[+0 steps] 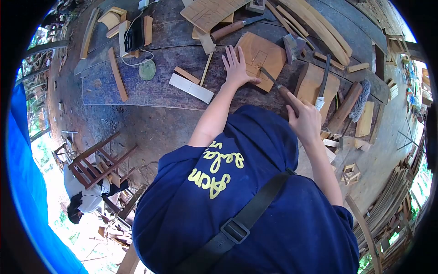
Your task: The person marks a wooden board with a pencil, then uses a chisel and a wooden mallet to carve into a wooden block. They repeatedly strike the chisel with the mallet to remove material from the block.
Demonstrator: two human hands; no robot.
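Observation:
A flat wooden board (269,49) with pencil lines and a small rectangular cut lies on the workbench. My left hand (236,72) rests at the board's left edge, fingers spread and thumb along its near side. In my right hand (306,119) is a chisel (284,90), gripped by its wooden handle. The blade slants up and left, its tip at the near end of the marked rectangle. Beyond the board lies a knife-like tool (230,29) with a wooden handle, beside a larger lined wooden panel (212,13).
On the workbench (159,86), a metal-faced block (190,88) lies left of my left arm. A phone (134,39) with a cable sits farther left. A wooden block (315,84), a long tool (325,75) and a brush (361,101) lie at right. Another person (89,192) is at lower left.

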